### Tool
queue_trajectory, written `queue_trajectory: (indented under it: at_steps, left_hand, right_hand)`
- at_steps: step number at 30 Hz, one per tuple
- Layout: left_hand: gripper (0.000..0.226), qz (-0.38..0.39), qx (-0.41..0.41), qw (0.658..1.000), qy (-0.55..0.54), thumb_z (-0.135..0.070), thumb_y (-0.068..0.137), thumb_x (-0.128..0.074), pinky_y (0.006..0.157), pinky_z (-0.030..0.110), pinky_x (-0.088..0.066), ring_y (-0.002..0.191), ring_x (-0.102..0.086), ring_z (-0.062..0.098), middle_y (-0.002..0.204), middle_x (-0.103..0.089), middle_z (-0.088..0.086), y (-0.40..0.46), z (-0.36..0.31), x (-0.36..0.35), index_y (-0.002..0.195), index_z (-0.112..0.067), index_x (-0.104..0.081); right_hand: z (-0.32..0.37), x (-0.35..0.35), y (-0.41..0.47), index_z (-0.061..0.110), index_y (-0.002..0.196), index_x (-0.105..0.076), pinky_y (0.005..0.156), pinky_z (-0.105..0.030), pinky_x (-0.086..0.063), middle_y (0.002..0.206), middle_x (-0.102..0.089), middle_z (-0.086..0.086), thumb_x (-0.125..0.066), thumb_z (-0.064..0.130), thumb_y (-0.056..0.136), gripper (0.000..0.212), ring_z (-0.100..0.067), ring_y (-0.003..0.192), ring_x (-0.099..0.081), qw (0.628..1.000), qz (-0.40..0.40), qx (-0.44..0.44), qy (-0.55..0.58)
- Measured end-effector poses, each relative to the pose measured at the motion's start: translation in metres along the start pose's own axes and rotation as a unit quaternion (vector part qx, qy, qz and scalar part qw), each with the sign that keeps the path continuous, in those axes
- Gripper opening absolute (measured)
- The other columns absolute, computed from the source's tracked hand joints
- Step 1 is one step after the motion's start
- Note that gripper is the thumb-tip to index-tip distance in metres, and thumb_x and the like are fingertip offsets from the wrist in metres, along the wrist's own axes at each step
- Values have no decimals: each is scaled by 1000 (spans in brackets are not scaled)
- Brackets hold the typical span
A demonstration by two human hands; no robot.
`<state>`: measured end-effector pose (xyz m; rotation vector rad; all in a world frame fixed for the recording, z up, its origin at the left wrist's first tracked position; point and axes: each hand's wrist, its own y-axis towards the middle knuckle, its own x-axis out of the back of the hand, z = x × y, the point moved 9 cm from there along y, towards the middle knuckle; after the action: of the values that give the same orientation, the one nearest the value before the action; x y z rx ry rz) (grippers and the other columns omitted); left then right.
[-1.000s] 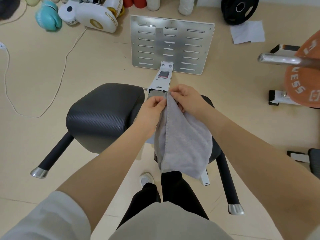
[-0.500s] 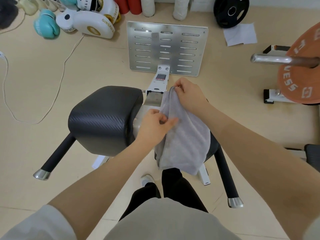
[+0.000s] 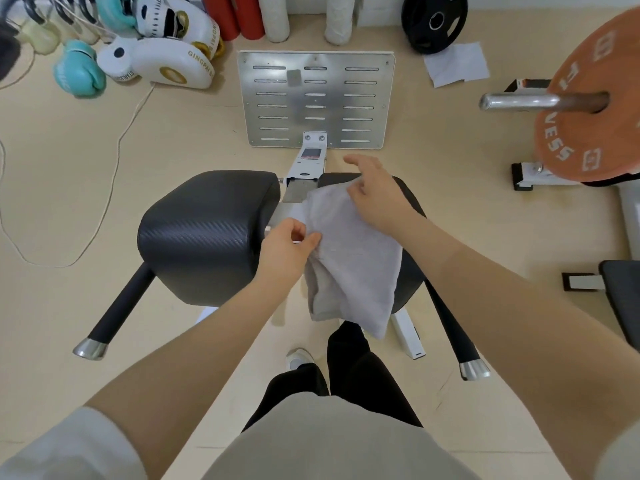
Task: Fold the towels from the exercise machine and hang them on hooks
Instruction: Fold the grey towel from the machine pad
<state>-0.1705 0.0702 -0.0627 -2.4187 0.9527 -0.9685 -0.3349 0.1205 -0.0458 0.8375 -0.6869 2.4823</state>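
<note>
A grey towel [image 3: 353,258] lies folded over the right black pad [image 3: 412,271] of the exercise machine, its lower end hanging off the near side. My left hand [image 3: 287,251] pinches the towel's left edge about halfway down, in the gap between the two pads. At the towel's top corner my right hand [image 3: 377,197] has its thumb on the cloth while the other fingers spread out past the edge. The left black pad [image 3: 204,233] is bare. No hooks are in view.
The machine's slotted metal footplate [image 3: 317,98] lies on the floor ahead. Boxing gloves [image 3: 79,72] and a white cable [image 3: 114,157] are at the far left. An orange weight plate on a steel bar [image 3: 588,109] juts in at the right. A black plate [image 3: 434,22] leans at the back.
My left hand slid down from the towel's top corner to its left edge. My right hand carried the top corner to the right, and the towel settled wider over the right pad.
</note>
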Motion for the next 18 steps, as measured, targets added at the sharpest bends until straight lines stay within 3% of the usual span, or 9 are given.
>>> queue_trajectory:
  at_steps: [3,6,9,12,15,18]
  left_hand:
    - [16,29,12,999,-22,-29,89,-58,65,28,-41,72,-46,5,83,-53,-7,-6,5,-5,87,-16,-51]
    - [28,63,36,993,-99,-28,83,-67,60,20,-39,76,-51,4,88,-58,-7,-17,13,-14,102,-10,-57]
    - [34,47,22,995,-82,-25,76,-75,69,20,-47,80,-57,10,90,-63,2,-25,24,-16,98,-4,-61]
    - [36,-10,2,1000,-8,-34,70,-78,88,36,-49,94,-56,23,108,-57,12,-30,36,-12,87,-10,-58]
    - [27,-78,-28,997,-4,-30,74,-75,89,38,-46,90,-51,21,111,-49,12,-37,35,-4,79,-11,-56]
    - [22,-69,-58,996,-12,-26,78,-70,83,34,-44,81,-49,24,103,-52,19,-41,40,-15,70,-11,-56]
  right_hand:
    - [-33,23,-23,9,125,-49,98,-36,-40,137,-40,-9,-44,7,90,35,-29,118,-46,993,-77,-74,-41]
    - [-61,30,-58,8,112,-52,78,-33,-41,113,-50,-7,-49,18,90,25,-25,97,-50,982,-111,-153,-28]
    - [-73,22,-89,9,90,-52,59,-29,-34,79,-52,-2,-48,26,90,17,-20,72,-47,974,-114,-193,25]
    - [-76,9,-110,13,61,-39,48,-27,-26,56,-38,-1,-44,25,89,31,-18,52,-35,968,-123,-215,32]
    - [-79,-4,-124,15,61,-34,44,-26,-23,53,-34,1,-46,25,89,32,-15,47,-31,963,-132,-234,35]
    - [-82,-12,-130,14,65,-39,44,-26,-22,55,-37,2,-48,26,89,29,-13,48,-34,962,-136,-232,41]
